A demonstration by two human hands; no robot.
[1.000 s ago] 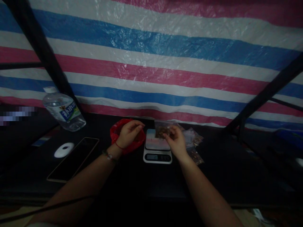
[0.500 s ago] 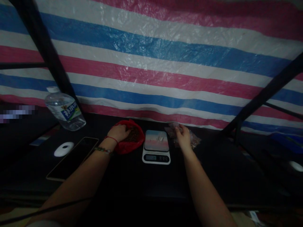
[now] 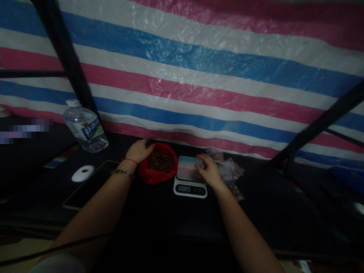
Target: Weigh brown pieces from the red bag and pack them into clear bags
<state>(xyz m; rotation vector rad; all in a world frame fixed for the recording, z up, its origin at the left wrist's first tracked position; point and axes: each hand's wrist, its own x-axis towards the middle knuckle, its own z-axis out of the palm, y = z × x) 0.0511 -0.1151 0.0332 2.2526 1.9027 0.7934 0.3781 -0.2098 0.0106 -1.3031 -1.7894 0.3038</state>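
My left hand (image 3: pixel 140 151) is at the upper left rim of a red plastic bag (image 3: pixel 155 176), fingers stretched out and holding nothing visible. Small dark brown pieces (image 3: pixel 161 159) fill the rolled-open bag. Just right of it stands a white kitchen scale (image 3: pixel 191 190) with a shiny plate and a small display. Over the right side of that plate, my right hand (image 3: pixel 211 171) curls thumb and forefinger around something small and pale that I cannot make out. Several clear zip bags (image 3: pixel 237 172) with brown contents lie beside and behind this hand.
A phone (image 3: pixel 88 189) and a white oval object (image 3: pixel 83 173) lie to the left on the dark tabletop (image 3: pixel 159 220). Behind them stands a clear plastic bottle (image 3: pixel 87 131). Striped plastic sheeting (image 3: pixel 193 87) hangs along the back, between slanting black frame bars (image 3: pixel 321 125).
My left hand has come out of the brown pieces to the bag's rim. My right hand has moved left from the clear bags to the scale plate. The view has shifted slightly.
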